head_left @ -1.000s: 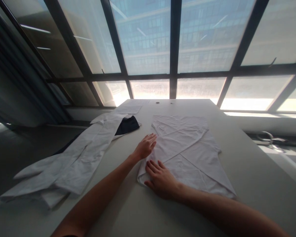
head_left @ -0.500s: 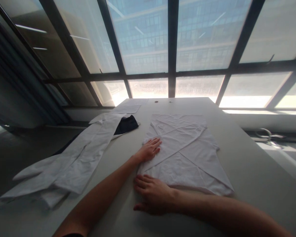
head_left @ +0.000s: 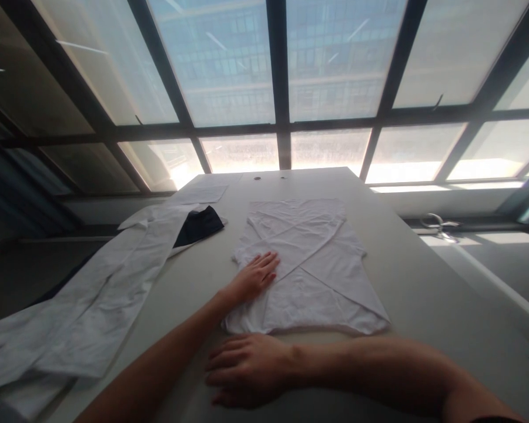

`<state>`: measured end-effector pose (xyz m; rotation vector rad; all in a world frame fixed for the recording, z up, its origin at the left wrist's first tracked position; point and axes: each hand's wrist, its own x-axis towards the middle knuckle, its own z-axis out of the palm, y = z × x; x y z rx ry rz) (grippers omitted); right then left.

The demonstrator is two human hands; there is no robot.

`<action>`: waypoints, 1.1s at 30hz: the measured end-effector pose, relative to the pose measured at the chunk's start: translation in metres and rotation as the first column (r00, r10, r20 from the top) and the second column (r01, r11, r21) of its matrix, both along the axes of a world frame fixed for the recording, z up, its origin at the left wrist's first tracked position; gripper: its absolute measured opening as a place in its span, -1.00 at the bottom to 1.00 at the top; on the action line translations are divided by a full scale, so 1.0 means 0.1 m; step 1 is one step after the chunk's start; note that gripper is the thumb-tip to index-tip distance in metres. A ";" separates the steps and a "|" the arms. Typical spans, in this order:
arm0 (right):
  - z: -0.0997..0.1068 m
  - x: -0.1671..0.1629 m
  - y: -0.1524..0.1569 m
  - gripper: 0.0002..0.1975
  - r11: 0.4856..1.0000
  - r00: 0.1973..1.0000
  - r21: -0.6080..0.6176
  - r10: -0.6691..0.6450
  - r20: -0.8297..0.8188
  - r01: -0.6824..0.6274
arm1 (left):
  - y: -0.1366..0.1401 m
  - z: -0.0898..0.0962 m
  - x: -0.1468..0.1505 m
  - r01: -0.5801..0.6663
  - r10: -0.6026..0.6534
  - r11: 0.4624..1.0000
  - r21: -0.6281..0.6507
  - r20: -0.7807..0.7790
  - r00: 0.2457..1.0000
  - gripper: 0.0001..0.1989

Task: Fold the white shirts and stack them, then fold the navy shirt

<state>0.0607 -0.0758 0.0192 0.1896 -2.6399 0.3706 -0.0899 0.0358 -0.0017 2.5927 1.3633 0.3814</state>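
A white garment (head_left: 311, 258), perhaps a shirt, lies face down or folded on the table, with diagonal crease lines across it. My left hand (head_left: 254, 275) rests flat on its left side, palm down, fingers stretched out. Just below the near left corner, my right hand (head_left: 252, 370) is over the tabletop, palm down, its fingers extended and slightly bent, holding nothing. Whether it touches the table is hard to tell.
On the white table (head_left: 194, 276), white clothing (head_left: 114, 288) with a dark navy piece (head_left: 199, 225) lies along the left edge. A flat white sheet (head_left: 200, 194) is at the far left. Large windows (head_left: 229, 64) stand behind. Metal rings (head_left: 436, 223) are beyond the right edge.
My right hand has come off the garment's near left corner, back towards me. My left hand stays flat on the cloth. The view has turned a little to the right.
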 end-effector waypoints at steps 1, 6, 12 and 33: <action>0.00 0.01 0.00 -0.74 1.000 1.000 -0.004 -0.015 -0.017 0.015 | 0.01 0.00 0.00 -0.001 0.003 1.000 -0.027 0.059 0.998 -0.51; 0.01 0.05 0.00 -0.82 0.982 0.981 -0.027 -0.190 -0.035 0.189 | 0.09 0.19 -0.13 -0.026 0.042 0.998 -0.050 0.359 0.932 -0.59; -0.04 0.08 0.03 -0.89 0.924 0.923 -0.011 -0.382 0.035 0.383 | -0.01 0.68 -0.43 -0.102 0.116 0.965 -0.241 0.041 0.992 -0.74; -0.07 0.05 0.04 -0.90 0.921 0.919 -0.023 -0.386 0.079 0.389 | -0.39 0.86 0.01 -0.069 -0.028 0.964 -0.256 -0.355 0.934 -0.91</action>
